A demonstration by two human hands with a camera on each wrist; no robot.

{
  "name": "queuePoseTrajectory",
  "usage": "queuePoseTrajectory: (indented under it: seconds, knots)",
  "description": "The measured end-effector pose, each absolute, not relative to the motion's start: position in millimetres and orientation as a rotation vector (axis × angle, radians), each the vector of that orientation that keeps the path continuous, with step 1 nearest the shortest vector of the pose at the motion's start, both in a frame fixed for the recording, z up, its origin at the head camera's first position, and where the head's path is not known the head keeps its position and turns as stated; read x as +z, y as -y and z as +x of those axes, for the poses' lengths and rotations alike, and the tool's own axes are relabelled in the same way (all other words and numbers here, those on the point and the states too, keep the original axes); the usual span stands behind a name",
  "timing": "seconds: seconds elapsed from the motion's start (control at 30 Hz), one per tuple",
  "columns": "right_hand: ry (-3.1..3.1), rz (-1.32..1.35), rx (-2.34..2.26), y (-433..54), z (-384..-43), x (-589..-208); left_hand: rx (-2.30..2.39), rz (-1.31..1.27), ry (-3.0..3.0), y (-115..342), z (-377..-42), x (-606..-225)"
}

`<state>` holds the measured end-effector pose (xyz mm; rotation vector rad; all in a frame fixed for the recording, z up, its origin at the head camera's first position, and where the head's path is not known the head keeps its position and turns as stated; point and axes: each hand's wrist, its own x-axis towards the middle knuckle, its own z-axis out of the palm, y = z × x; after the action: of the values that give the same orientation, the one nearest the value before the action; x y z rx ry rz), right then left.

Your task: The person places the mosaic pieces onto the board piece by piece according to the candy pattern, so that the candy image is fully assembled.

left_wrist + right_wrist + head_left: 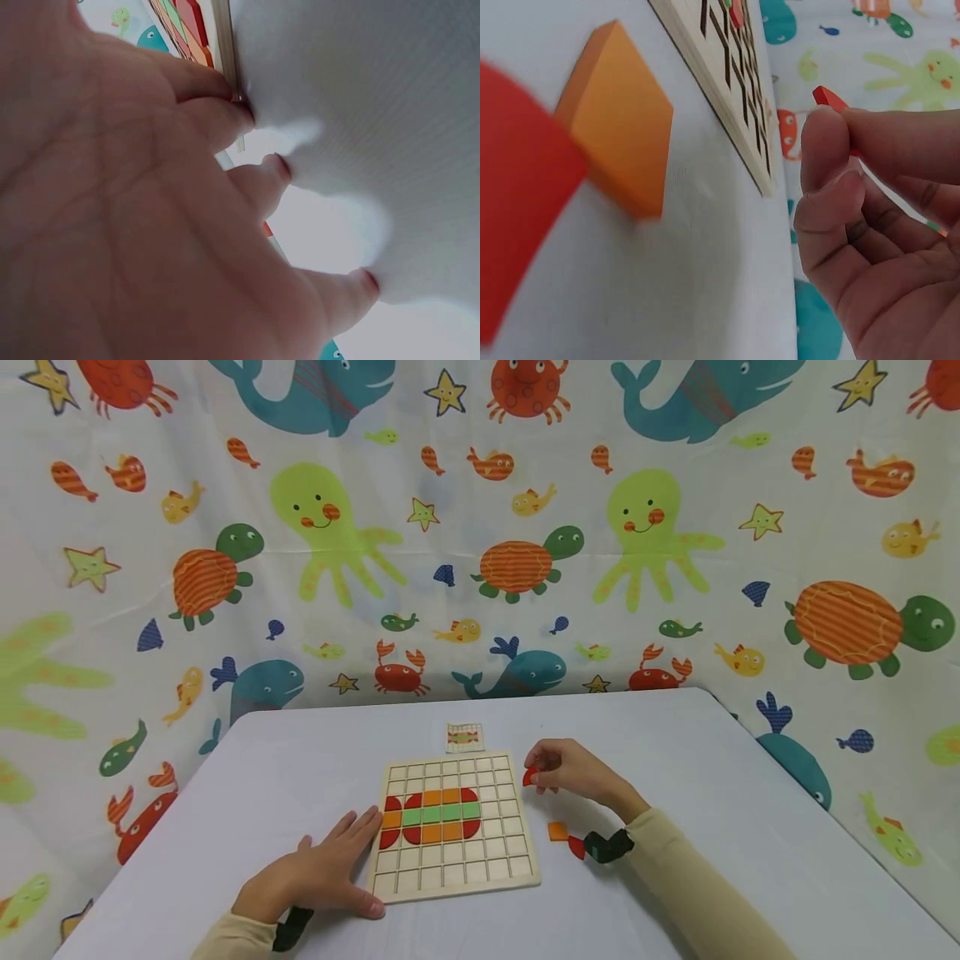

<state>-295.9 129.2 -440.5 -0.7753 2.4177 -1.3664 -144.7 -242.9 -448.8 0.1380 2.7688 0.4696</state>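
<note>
In the head view a wooden grid board [487,875] lies on the white table, with red, orange and green pieces set in its middle rows. My right hand [573,770] is just off the board's right edge and pinches a red rounded piece [529,776] between thumb and fingers; the right wrist view shows this red piece [829,98] at the fingertips. My left hand [322,870] rests at the board's left edge, fingers spread, fingertips against its side and on the table. An orange square [558,832] and another red rounded piece [576,847] lie below my right hand.
A small pattern card [465,737] lies behind the board. Dark camera straps [609,846] sit on both wrists. The white table [300,760] ends at a curtain [450,652] printed with sea animals.
</note>
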Motion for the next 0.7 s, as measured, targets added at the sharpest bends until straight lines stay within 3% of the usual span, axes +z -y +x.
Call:
queuePoseTrajectory:
  seconds: [0.7]
  knots:
    - [-2.410,-0.759,-1.340,-75.9,-297.0,-444.1,0.469,0.140,-2.764,241.6,-144.1,-447.7]
